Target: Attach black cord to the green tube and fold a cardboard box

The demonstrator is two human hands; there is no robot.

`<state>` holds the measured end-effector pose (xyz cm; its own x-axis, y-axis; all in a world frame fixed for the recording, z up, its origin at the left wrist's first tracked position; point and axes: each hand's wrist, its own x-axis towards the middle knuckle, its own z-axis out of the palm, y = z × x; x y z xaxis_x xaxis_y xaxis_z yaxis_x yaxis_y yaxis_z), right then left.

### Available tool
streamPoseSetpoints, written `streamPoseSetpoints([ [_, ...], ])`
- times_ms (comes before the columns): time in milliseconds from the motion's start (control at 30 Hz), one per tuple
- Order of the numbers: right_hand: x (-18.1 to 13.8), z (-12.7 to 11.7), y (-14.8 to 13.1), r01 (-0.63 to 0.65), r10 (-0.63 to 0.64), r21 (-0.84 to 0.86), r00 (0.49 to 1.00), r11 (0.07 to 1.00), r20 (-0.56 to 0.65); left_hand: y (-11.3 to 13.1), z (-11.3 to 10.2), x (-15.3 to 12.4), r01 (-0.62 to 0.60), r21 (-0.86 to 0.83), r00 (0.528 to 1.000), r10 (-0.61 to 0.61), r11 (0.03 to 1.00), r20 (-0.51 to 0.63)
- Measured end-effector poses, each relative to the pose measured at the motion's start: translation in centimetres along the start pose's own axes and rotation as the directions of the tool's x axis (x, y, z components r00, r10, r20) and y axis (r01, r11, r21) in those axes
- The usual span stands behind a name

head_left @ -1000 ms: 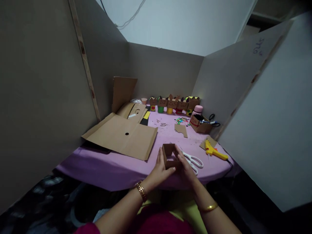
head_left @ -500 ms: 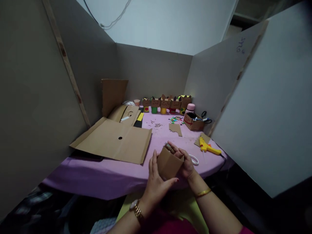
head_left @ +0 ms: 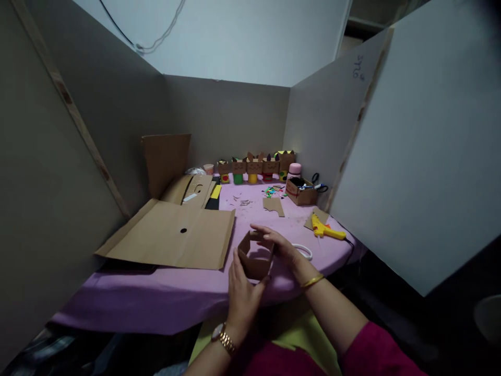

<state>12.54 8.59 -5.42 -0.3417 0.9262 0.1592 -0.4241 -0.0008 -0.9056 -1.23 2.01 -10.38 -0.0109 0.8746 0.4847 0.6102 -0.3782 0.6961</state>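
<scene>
A small open cardboard box (head_left: 255,259), folded from brown card, is held between both hands over the near edge of the purple table (head_left: 156,292). My left hand (head_left: 241,292) cups its near side from below, fingers and thumb pressed against the card. My right hand (head_left: 278,245) wraps over the far rim, fingers curled across the top. White-handled scissors (head_left: 304,251) lie on the table just behind my right hand, partly hidden by it.
A large flat cardboard sheet (head_left: 172,235) lies to the left, more card pieces (head_left: 166,162) behind it. A yellow glue gun (head_left: 325,230) lies at right. Several small cardboard figures (head_left: 254,167) and a box of tools (head_left: 300,190) stand at the back. Grey partition walls (head_left: 410,156) enclose the table.
The box was turned in my hands, its open side facing up again. My right hand shifted onto its far rim. The view swung to the right.
</scene>
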Motion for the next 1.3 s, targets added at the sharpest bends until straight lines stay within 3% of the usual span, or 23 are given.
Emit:
streamPoseSetpoints([
  [133, 0.4, -0.5, 1.0, 0.002, -0.006, -0.047, 0.996, 0.999, -0.085, -0.2, -0.2, 0.6, 0.020, -0.005, 0.998, -0.019, 1.000, 0.066],
  [300, 0.1, -0.5, 1.4, -0.003, -0.004, -0.059, 0.994, 0.998, -0.114, -0.1, -0.9, 1.0, 0.044, -0.190, 0.994, -0.023, 0.981, 0.109],
  [500, 0.2, -0.4, 1.5, -0.003, -0.001, -0.031, 0.993, 1.000, -0.116, -1.4, -2.1, 2.6, 0.118, -0.473, 0.977, -0.017, 0.873, 0.213],
  [600, 0.3, -0.3, 1.5, 0.003, -0.007, -0.030, 0.993, 1.000, -0.116, -1.8, -2.6, 3.3, 0.162, -0.538, 0.970, -0.032, 0.828, 0.242],
  [800, 0.1, -0.2, 1.5, 0.011, -0.019, -0.053, 0.988, 0.999, -0.152, -2.1, -2.9, 3.4, 0.162, -0.533, 0.967, -0.025, 0.830, 0.254],
  [967, -0.1, -0.3, 2.2, 0.054, -0.078, -0.096, 0.960, 0.994, -0.270, -1.7, -2.3, 1.8, 0.058, -0.307, 0.990, -0.015, 0.950, 0.139],
  [1067, -1.1, 0.4, 2.5, 0.069, -0.105, -0.130, 0.950, 0.989, -0.293, -0.7, -1.8, 1.0, 0.094, -0.272, 0.989, -0.060, 0.958, 0.132],
  [1167, -3.1, 2.3, 2.4, 0.066, -0.103, -0.156, 0.963, 0.986, -0.248, 0.6, -2.1, 1.1, 0.229, -0.488, 0.971, -0.163, 0.842, 0.175],
  [1300, -5.9, 5.0, 1.7, 0.045, -0.048, -0.038, 0.993, 0.998, -0.104, 1.6, -3.6, 1.8, 0.404, -0.769, 0.902, -0.357, 0.496, 0.243],
])
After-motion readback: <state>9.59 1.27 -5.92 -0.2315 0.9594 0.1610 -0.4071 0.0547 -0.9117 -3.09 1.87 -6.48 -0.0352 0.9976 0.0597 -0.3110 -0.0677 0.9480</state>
